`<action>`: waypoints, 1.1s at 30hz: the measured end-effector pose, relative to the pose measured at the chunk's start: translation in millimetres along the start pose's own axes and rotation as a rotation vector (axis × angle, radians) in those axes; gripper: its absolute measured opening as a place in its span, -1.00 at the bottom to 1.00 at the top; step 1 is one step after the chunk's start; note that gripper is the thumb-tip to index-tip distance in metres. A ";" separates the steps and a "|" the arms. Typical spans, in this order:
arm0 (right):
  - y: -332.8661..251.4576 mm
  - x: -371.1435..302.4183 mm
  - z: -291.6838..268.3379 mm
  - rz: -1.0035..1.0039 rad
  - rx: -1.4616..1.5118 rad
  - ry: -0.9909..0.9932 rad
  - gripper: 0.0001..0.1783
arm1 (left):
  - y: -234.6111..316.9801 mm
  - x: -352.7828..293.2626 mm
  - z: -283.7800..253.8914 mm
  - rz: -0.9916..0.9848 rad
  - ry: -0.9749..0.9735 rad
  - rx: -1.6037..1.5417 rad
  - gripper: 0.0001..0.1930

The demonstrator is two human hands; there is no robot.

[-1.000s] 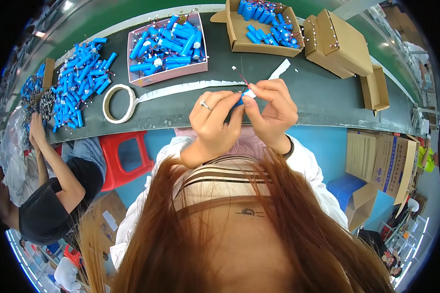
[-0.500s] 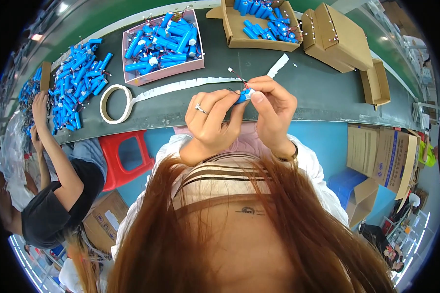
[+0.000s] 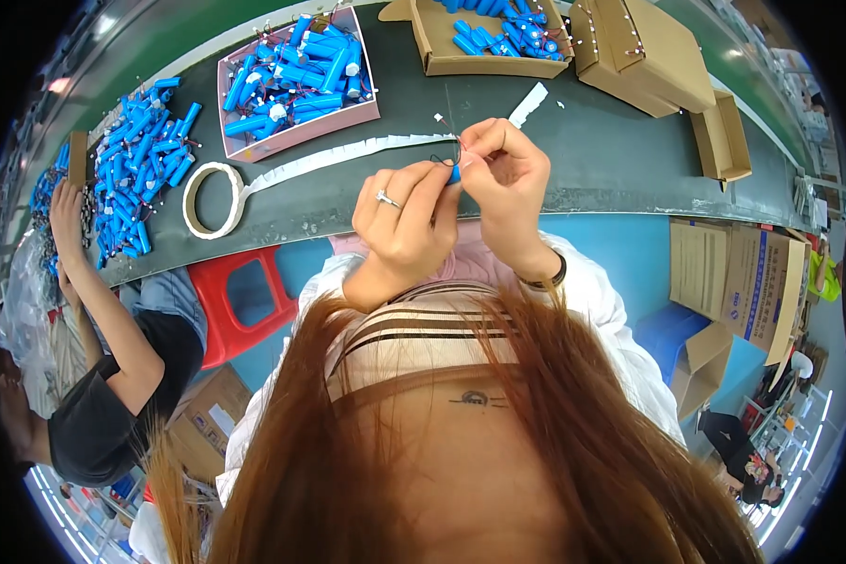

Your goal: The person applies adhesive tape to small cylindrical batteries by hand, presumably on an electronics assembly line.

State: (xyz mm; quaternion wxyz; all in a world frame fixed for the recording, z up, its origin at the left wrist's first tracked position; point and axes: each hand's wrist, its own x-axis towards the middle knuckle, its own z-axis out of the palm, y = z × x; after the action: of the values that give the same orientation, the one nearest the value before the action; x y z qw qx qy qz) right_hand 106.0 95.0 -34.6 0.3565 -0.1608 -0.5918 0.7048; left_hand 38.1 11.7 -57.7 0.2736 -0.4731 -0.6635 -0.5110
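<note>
Before my chest, a small blue cylindrical battery (image 3: 455, 173) is pinched between the thumb and fingers of my left hand (image 3: 399, 224); most of it is hidden. My right hand (image 3: 512, 183) is closed in a pinch at its upper end, on the thin dark wires there. A small white connector (image 3: 438, 118) stands out beyond the fingertips on those wires. Behind my hands a strip of white tape (image 3: 324, 160) lies across the dark green table (image 3: 385, 193), running from a tape roll (image 3: 213, 200) at the left.
A pink box (image 3: 301, 129) full of wired batteries stands behind the roll. Loose batteries (image 3: 141, 169) are heaped farther left, beside a co-worker's hand (image 3: 66, 218). Cardboard boxes (image 3: 498, 64) line the back right. A red stool (image 3: 218, 324) is at the left below the table edge.
My right fingers have shifted from the battery's white-taped end to the wires, moving slightly up and left. The battery has tipped more upright, and the whole view has shifted a little.
</note>
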 end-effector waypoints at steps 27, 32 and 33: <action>0.7 -10.4 -8.8 -0.308 -0.180 0.027 -0.83 | 10.3 8.3 -12.5 -0.544 -0.085 -0.529 -0.76; 1.0 -3.9 -16.3 0.022 0.193 -0.090 -0.85 | 11.8 10.4 -15.5 -0.533 -0.101 -0.518 -0.77; 4.8 -2.5 -17.9 0.124 0.351 -0.128 -0.86 | 12.6 12.2 -16.8 -0.522 -0.116 -0.497 -0.78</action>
State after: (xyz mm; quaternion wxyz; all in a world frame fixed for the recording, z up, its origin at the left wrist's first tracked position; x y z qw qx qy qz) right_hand 117.8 105.9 -44.1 0.2968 -0.0871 -0.4704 0.8265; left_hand 42.6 0.5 -36.6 -0.0277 -0.3680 -0.6318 -0.6817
